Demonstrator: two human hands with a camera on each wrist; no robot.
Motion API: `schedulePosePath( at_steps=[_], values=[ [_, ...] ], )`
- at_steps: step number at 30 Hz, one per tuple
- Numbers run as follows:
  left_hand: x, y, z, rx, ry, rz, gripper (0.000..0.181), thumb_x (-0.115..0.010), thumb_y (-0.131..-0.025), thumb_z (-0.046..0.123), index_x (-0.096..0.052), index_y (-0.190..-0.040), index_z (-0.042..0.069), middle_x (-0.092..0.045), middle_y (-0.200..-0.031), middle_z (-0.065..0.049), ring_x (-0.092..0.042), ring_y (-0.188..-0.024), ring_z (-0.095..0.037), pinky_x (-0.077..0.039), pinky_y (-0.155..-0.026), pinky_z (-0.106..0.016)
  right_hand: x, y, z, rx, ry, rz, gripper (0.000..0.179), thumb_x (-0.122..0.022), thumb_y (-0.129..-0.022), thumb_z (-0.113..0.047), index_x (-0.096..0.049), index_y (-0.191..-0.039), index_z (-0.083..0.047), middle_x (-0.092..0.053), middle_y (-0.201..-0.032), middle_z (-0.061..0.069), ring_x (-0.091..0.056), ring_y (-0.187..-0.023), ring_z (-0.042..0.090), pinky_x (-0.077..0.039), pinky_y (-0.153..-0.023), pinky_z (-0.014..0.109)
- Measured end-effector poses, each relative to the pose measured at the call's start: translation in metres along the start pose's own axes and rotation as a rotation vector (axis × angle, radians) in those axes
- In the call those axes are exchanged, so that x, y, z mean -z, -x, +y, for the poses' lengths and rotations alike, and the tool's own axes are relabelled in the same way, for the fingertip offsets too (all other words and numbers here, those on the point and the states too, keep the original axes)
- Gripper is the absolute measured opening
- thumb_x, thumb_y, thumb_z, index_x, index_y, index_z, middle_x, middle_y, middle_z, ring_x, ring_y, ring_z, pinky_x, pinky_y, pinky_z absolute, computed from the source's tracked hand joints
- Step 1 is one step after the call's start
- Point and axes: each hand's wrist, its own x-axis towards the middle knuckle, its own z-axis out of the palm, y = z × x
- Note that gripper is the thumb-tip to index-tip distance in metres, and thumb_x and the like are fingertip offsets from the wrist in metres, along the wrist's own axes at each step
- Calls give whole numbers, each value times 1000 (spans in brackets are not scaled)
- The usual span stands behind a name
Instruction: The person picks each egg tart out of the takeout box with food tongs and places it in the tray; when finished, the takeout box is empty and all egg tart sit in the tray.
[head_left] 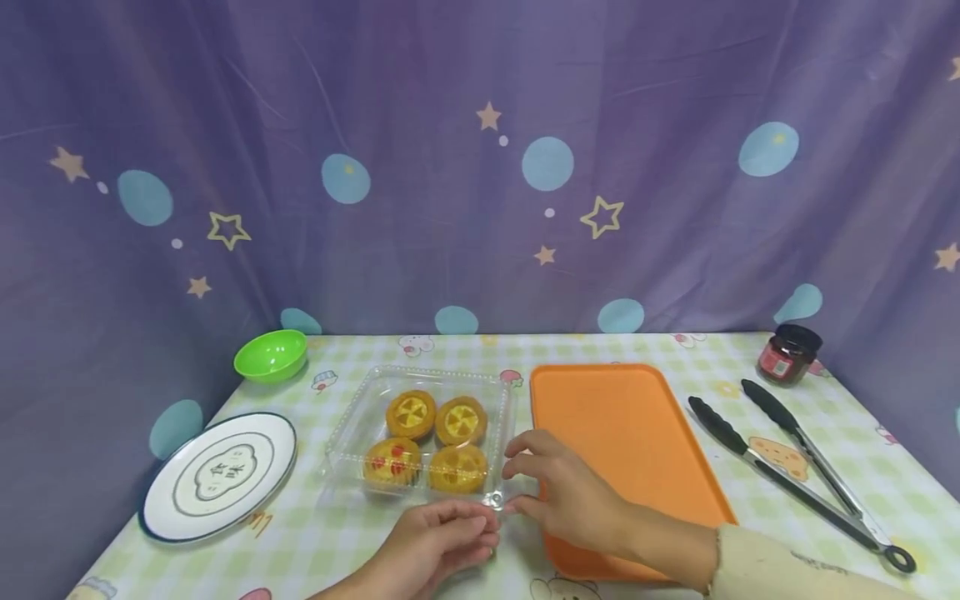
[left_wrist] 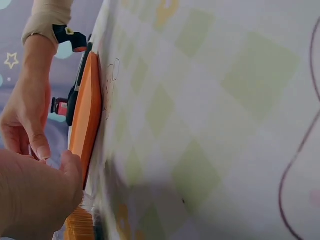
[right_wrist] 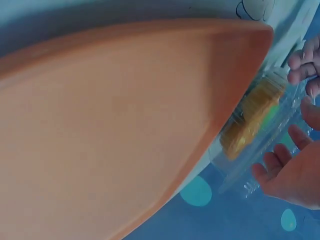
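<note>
A clear plastic clamshell container [head_left: 348, 421] with several round yellow tarts [head_left: 461, 421] inside sits in the middle of the table, its lid over them. At its front right corner, the left hand [head_left: 442, 537] has its fingers curled and thumb close to them, pinching the corner. The right hand [head_left: 573, 492] reaches over the orange tray [head_left: 607, 433] to the same corner. Its thumb tip touches near the corner tab, while its fingers stand apart from the thumb along the container's right side. In the right wrist view, the container [right_wrist: 230, 175] shows beyond the tray's edge.
Left of the container are a white plate [head_left: 262, 458] with a dark rim and a green bowl [head_left: 272, 357]. Black-tipped metal tongs [head_left: 795, 475] lie right of the tray. A dark jar [head_left: 789, 356] stands at the back right, before a purple curtain [head_left: 450, 250].
</note>
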Motion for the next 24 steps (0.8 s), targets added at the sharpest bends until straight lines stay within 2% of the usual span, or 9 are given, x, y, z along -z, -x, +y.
schedulePosePath(
  at_steps=[6, 9, 15, 24],
  values=[
    [-3, -4, -2, 34, 7, 15, 33, -58, -95, 10, -59, -117, -14, -69, -106, -15, -67, -95, -21, -56, -86, -28, -8, -1, 0, 84, -22, 16, 20, -83, -74, -14, -66, -85, -12, -55, -104, -4, -51, -98, 8, -51, -82, 20],
    [-2, -7, -4, 47, 51, 28, 36, -58, -95, 11, -56, -119, -15, -69, -108, -16, -67, -96, -20, -55, -88, -28, -10, -2, 0, 108, -21, 19, 20, -82, -74, -11, -66, -85, -13, -56, -101, -6, -51, -97, 7, -50, -82, 18],
    [0, -13, -13, 13, 162, 42, 36, -56, -97, 12, -53, -120, -15, -68, -109, -14, -66, -98, -19, -53, -92, -28, -12, -3, 0, 180, -16, 34, 17, -80, -76, -6, -70, -87, -14, -60, -96, -9, -52, -93, 5, -49, -82, 16],
    [-1, -16, -22, 4, 198, 51, 31, -58, -97, 14, -60, -116, -10, -70, -103, -12, -67, -96, -18, -53, -91, -27, -14, -3, 4, 291, -23, 90, 14, -78, -76, -1, -76, -84, -13, -62, -85, -10, -53, -85, 3, -44, -78, 6]
  ],
)
